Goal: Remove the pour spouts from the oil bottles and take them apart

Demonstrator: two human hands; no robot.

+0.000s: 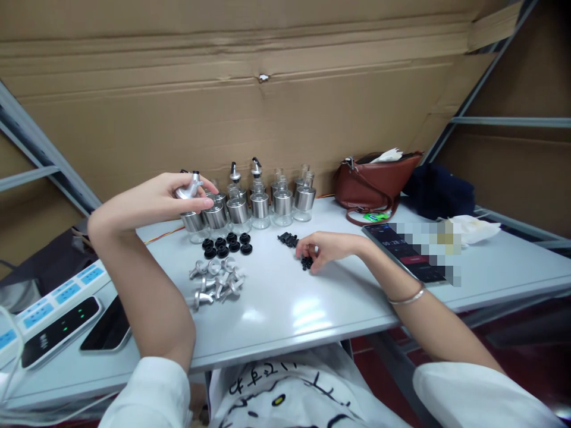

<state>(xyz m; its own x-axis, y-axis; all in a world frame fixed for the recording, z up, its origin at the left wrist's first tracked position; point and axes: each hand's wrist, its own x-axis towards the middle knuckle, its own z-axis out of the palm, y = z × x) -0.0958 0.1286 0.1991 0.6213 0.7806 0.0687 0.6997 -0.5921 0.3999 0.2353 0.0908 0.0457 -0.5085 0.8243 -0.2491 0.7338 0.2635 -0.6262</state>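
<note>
the left hand (176,199) is lifted over the left end of the bottle row, fingers closed round a silver pourer spout (190,187), thumb underneath and fingertips on top. the spout is shiny metal with a dark tip that points up and slightly right, held just above the nearest of the glass bottles (260,205), which stand in a row at the back of the tabletop (276,309) with steel bands round their middles.

the right hand (328,248) rests on the tabletop, half curled, its fingertips down on a cluster of small black pieces (306,262); whether it has one pinched i cannot tell. a second little heap of black parts (288,239) lies just beside its fingers.

between the arms lie black rings (227,244) and, nearer the edge, a scatter of loose silver spouts (216,280). a brown bag (375,178) sits at the far right.
</note>
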